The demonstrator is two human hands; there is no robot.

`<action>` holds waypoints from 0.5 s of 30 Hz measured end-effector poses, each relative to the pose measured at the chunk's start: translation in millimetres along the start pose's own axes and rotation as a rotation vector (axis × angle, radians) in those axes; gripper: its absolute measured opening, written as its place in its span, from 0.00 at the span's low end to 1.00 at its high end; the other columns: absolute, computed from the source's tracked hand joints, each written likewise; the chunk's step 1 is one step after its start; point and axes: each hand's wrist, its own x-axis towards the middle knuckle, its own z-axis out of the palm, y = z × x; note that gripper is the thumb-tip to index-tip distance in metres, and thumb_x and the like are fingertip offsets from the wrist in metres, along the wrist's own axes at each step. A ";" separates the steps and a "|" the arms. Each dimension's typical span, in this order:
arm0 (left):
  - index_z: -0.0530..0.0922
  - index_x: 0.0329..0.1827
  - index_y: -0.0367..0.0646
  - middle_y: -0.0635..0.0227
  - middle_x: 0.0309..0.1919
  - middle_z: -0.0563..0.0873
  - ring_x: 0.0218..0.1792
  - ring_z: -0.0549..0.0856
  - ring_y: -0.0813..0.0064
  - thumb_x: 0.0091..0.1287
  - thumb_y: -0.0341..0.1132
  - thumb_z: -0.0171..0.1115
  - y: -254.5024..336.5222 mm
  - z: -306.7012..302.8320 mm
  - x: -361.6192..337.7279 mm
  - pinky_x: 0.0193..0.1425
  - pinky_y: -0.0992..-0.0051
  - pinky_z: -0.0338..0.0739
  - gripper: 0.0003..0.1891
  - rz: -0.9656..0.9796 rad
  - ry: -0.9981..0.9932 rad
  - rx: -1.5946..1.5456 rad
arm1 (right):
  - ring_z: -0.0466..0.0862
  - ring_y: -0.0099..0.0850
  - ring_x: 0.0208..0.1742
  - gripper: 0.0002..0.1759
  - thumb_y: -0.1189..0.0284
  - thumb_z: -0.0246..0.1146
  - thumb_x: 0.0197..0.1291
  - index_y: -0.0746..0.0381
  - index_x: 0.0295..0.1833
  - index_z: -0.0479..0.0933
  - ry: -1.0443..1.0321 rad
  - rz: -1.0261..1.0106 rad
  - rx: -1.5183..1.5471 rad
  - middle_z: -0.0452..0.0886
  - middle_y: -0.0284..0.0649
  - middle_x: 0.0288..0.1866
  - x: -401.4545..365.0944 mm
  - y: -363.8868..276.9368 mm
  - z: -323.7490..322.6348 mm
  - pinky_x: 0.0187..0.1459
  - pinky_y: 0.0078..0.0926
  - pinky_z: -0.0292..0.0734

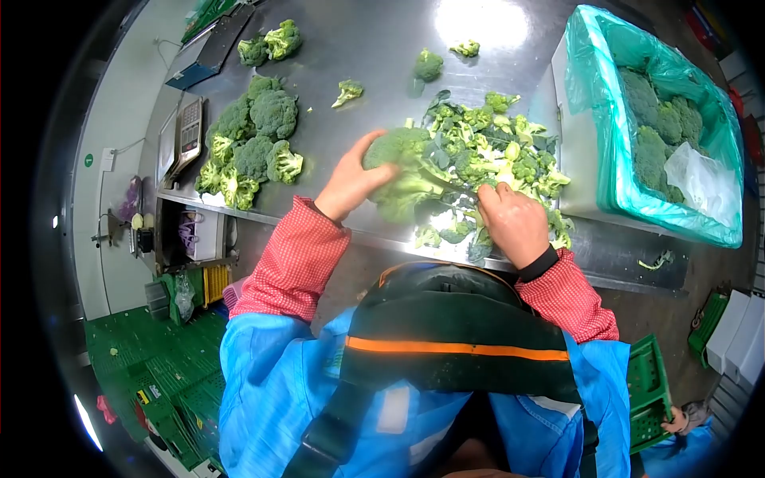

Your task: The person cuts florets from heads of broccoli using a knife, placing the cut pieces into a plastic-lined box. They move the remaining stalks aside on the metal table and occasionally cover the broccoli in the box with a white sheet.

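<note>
My left hand point(351, 182) grips a large broccoli head point(398, 151) at the near edge of the steel table point(351, 48). My right hand point(514, 221) is closed on a knife whose blade point(446, 183) reaches toward the broccoli's stalk. Behind and around both hands lies a heap of cut leaves and stalk trimmings point(494, 151).
A pile of trimmed broccoli heads point(251, 143) lies at the table's left, with loose florets point(428, 65) farther back. A white box lined with a green bag point(606, 159) holds more broccoli on the right. A scale point(187, 131) sits at the left edge. Green crates point(151, 374) stand on the floor.
</note>
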 end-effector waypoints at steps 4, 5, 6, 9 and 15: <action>0.70 0.71 0.38 0.63 0.55 0.82 0.52 0.83 0.74 0.57 0.32 0.64 15.2 -16.0 -11.9 0.59 0.74 0.77 0.34 -0.084 0.100 -0.085 | 0.84 0.40 0.25 0.03 0.72 0.59 0.65 0.56 0.38 0.75 -0.116 0.353 -0.167 0.79 0.43 0.24 -17.1 41.0 26.0 0.21 0.38 0.76; 0.70 0.71 0.38 0.62 0.55 0.83 0.53 0.84 0.73 0.59 0.32 0.64 6.3 -27.9 -11.5 0.58 0.73 0.78 0.33 -0.080 0.093 -0.111 | 0.85 0.47 0.28 0.07 0.69 0.56 0.70 0.58 0.39 0.75 -0.110 0.442 -0.034 0.81 0.47 0.27 -23.9 45.7 25.2 0.25 0.44 0.77; 0.70 0.71 0.38 0.62 0.55 0.83 0.53 0.84 0.73 0.59 0.33 0.65 2.7 -32.4 -10.3 0.58 0.74 0.78 0.33 -0.089 0.112 -0.095 | 0.84 0.50 0.29 0.08 0.67 0.56 0.71 0.59 0.41 0.75 -0.080 0.442 0.112 0.82 0.49 0.28 -20.4 37.0 20.1 0.27 0.47 0.76; 0.70 0.70 0.37 0.63 0.53 0.83 0.51 0.84 0.74 0.62 0.34 0.66 -15.4 -41.7 -10.1 0.56 0.74 0.80 0.31 -0.104 0.224 -0.142 | 0.83 0.55 0.32 0.10 0.63 0.57 0.71 0.58 0.45 0.78 -0.147 0.461 0.386 0.83 0.52 0.31 -8.6 -3.9 21.3 0.33 0.52 0.75; 0.74 0.65 0.47 0.62 0.52 0.83 0.53 0.85 0.63 0.65 0.52 0.63 -52.9 -144.5 23.5 0.52 0.57 0.84 0.29 -0.306 0.479 -0.671 | 0.83 0.56 0.31 0.10 0.64 0.59 0.69 0.60 0.44 0.78 -0.215 0.417 0.436 0.82 0.55 0.29 -24.4 -1.3 28.8 0.32 0.52 0.75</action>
